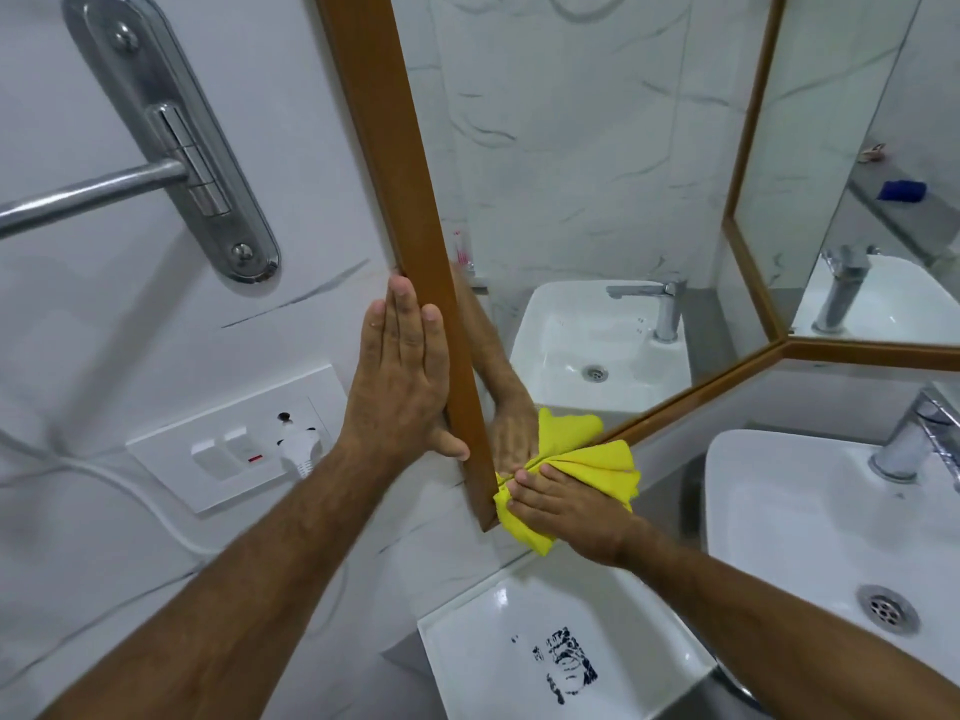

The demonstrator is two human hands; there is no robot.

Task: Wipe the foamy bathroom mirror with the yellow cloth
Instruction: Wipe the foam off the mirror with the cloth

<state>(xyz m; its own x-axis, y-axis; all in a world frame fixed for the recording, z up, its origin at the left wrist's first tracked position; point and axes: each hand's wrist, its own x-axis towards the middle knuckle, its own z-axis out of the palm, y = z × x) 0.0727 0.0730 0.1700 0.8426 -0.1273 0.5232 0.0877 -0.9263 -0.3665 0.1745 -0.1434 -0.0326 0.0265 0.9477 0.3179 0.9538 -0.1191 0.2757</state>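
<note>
The mirror (582, 163) hangs in a brown wooden frame (410, 210) and its glass looks clean, with no foam that I can see. My right hand (566, 506) presses the bunched yellow cloth (597, 459) flat against the mirror's lower left corner, over the bottom frame rail. My left hand (400, 376) lies flat with fingers together against the outer side of the left frame rail, holding nothing. Both hands and the cloth are reflected in the glass.
A white basin (810, 511) with a chrome tap (914, 439) sits at the right. A white box (550, 646) with a black print stands below the mirror. A switch plate with a plug (244, 439) and a steel towel rail bracket (176, 137) are on the left wall.
</note>
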